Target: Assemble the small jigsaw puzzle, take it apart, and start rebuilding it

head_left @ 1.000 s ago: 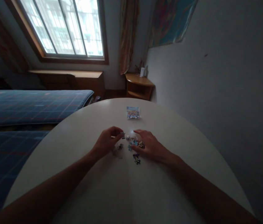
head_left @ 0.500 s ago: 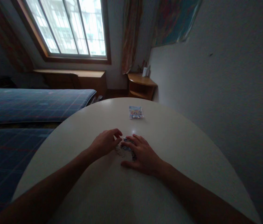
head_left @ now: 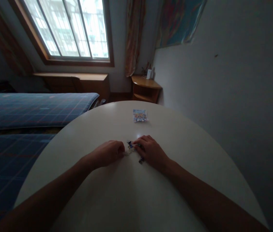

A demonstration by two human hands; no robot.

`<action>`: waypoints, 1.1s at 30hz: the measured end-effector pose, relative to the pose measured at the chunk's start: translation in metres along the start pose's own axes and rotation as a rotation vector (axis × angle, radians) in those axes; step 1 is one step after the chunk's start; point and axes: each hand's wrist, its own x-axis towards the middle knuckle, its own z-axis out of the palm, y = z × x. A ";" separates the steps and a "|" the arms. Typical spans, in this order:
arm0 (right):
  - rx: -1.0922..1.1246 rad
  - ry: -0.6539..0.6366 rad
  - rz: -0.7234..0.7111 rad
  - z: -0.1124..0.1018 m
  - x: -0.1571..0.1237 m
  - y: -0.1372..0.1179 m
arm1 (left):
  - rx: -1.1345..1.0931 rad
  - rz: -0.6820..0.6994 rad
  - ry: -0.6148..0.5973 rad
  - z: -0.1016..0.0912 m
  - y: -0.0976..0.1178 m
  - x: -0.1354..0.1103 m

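Observation:
Both my hands rest on a round white table, close together over a small heap of jigsaw pieces. My left hand is curled, its fingertips at the left side of the heap. My right hand has its fingers bent down over the right side of the pieces and hides most of them. A few bluish pieces show between the hands, and one dark piece peeks out below my right hand. What each hand grips is hidden.
A small printed picture card lies farther back on the table. Left of the table is a bed with a blue checked cover. A wooden corner shelf and a window are at the back; a grey wall runs along the right.
Over the last second the spread-out pieces have been pushed together into a tight heap. My right hand slid left over them, and my left hand closed in and curled up.

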 end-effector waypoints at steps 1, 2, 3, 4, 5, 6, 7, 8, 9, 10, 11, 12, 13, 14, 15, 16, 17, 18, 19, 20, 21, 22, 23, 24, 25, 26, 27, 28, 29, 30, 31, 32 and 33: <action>0.010 -0.008 -0.004 -0.001 0.000 0.001 | -0.002 0.009 0.032 0.003 -0.001 0.002; 0.026 -0.018 -0.008 -0.001 -0.001 0.002 | -0.009 0.017 0.071 0.005 -0.001 0.004; 0.045 -0.030 -0.014 -0.002 -0.001 0.003 | -0.018 0.017 0.105 0.007 -0.002 0.005; 0.062 -0.041 -0.023 -0.003 -0.001 0.003 | -0.030 0.013 0.128 0.009 -0.002 0.007; 0.070 -0.048 -0.035 -0.004 -0.002 0.003 | -0.046 0.007 0.138 0.010 -0.002 0.008; 0.068 -0.051 -0.049 -0.004 -0.002 0.002 | -0.063 -0.001 0.139 0.010 -0.002 0.010; 0.056 -0.052 -0.060 -0.004 -0.003 0.002 | -0.081 -0.010 0.136 0.010 -0.002 0.010; 0.040 -0.052 -0.068 -0.004 -0.003 0.001 | -0.093 -0.020 0.133 0.010 -0.003 0.011; 0.024 -0.048 -0.068 -0.004 -0.003 0.001 | -0.098 -0.023 0.136 0.009 -0.003 0.011; 0.013 -0.044 -0.061 -0.003 -0.003 0.000 | -0.097 -0.017 0.145 0.009 -0.004 0.010; 0.010 -0.039 -0.050 -0.002 -0.003 0.000 | -0.094 -0.007 0.158 0.009 -0.005 0.010; 0.016 -0.036 -0.042 -0.002 -0.003 0.000 | -0.094 0.010 0.170 0.010 -0.006 0.009; 0.029 -0.038 -0.040 -0.001 -0.003 0.000 | -0.100 0.031 0.182 0.011 -0.007 0.009; 0.048 -0.045 -0.042 0.000 -0.002 0.000 | -0.110 0.052 0.192 0.013 -0.008 0.010; 0.070 -0.053 -0.043 0.000 -0.002 0.000 | -0.122 0.071 0.198 0.014 -0.008 0.010; 0.093 -0.058 -0.038 -0.001 -0.002 0.001 | -0.131 0.083 0.201 0.016 -0.009 0.011; 0.119 -0.056 -0.023 -0.001 -0.001 0.001 | -0.140 0.091 0.201 0.017 -0.009 0.012; 0.147 -0.044 0.001 -0.002 -0.001 0.001 | -0.150 0.095 0.202 0.018 -0.008 0.014; 0.182 -0.030 0.029 -0.002 -0.001 0.001 | -0.167 0.091 0.205 0.019 -0.008 0.015; 0.223 -0.019 0.056 -0.002 -0.001 0.000 | -0.197 0.085 0.208 0.020 -0.007 0.017; 0.268 -0.013 0.075 -0.003 -0.001 0.000 | -0.240 0.077 0.214 0.020 -0.006 0.018; 0.310 -0.009 0.085 -0.002 -0.001 0.000 | -0.289 0.074 0.222 0.019 -0.005 0.019; 0.345 -0.008 0.088 -0.002 -0.002 0.000 | -0.337 0.076 0.233 0.019 -0.003 0.019; 0.371 -0.010 0.083 -0.002 -0.002 0.000 | -0.379 0.080 0.244 0.018 -0.002 0.019; 0.390 -0.013 0.075 -0.002 -0.002 0.000 | -0.415 0.083 0.251 0.017 -0.001 0.019; 0.412 -0.013 0.069 -0.002 -0.002 0.000 | -0.448 0.083 0.253 0.016 0.000 0.019; 0.444 -0.018 0.067 -0.003 -0.002 0.000 | -0.486 0.079 0.242 0.015 0.001 0.019; 0.487 -0.028 0.069 -0.004 -0.002 0.001 | -0.538 0.076 0.215 0.014 0.001 0.019; 0.538 -0.040 0.071 -0.005 -0.002 0.001 | -0.600 0.075 0.179 0.014 0.001 0.020; 0.592 -0.050 0.070 -0.007 -0.002 0.002 | -0.665 0.076 0.134 0.013 0.000 0.020; 0.641 -0.061 0.065 -0.008 -0.002 0.003 | -0.728 0.080 0.087 0.013 -0.001 0.020; 0.678 -0.073 0.058 -0.010 -0.002 0.003 | -0.781 0.087 0.045 0.013 -0.001 0.021; 0.699 -0.080 0.058 -0.011 -0.002 0.004 | -0.822 0.094 0.015 0.013 -0.002 0.021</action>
